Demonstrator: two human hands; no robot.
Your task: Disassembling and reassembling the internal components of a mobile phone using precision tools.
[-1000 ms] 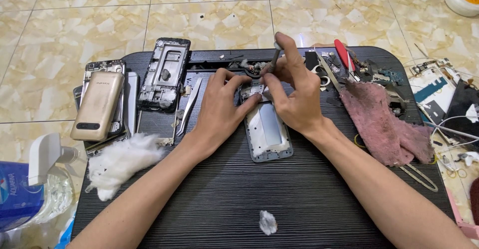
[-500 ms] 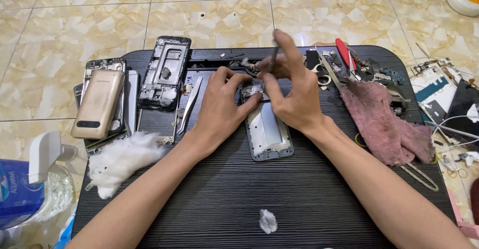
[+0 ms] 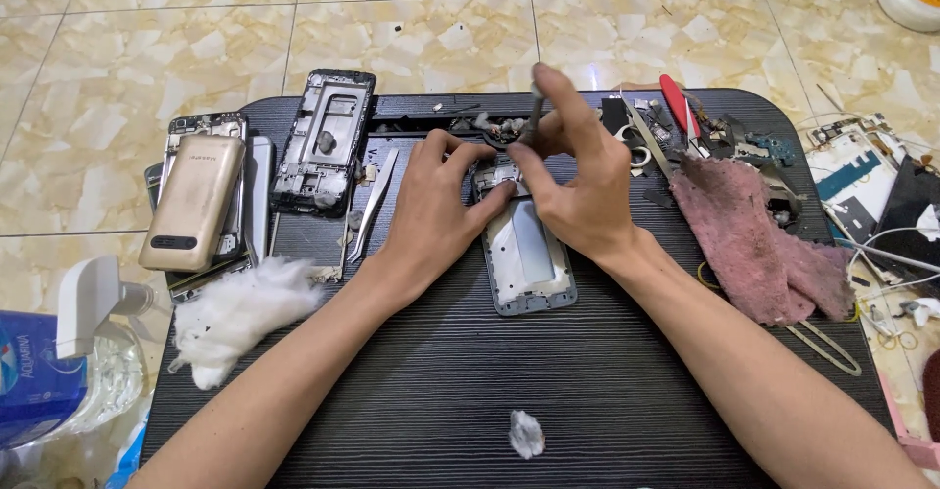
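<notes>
Phone frame point(image 3: 529, 264) lies face-down-ish near the middle of the dark ribbed surface point(image 3: 607, 401), long axis pointing away from the person. Left hand point(image 3: 431, 205) rests on the surface just left of the frame, thumb pressed on the frame's top edge, pinning it; that grip is open, nothing enclosed. Right hand point(image 3: 578, 181) sits over the frame's top end, fingers pinched around a thin metal tool point(image 3: 534, 112) held roughly upright, tip down at the frame's upper part. Tip contact is hidden by the fingers, cannot tell.

Around it:
- gold phone point(image 3: 193, 200) on a stack of phone parts, far left
- gutted black phone chassis point(image 3: 326, 141), upper left
- tweezers point(image 3: 374, 205) between chassis and left hand
- cotton wad point(image 3: 240, 313) beside the left forearm, 1 small cotton scrap point(image 3: 526, 434) near the front edge
- pink rag point(image 3: 759, 239) right of the right hand
- red-handled tool point(image 3: 678, 102) and scissors point(image 3: 641, 146) behind the rag
- spray bottle point(image 3: 93, 347) off the surface, lower left
</notes>
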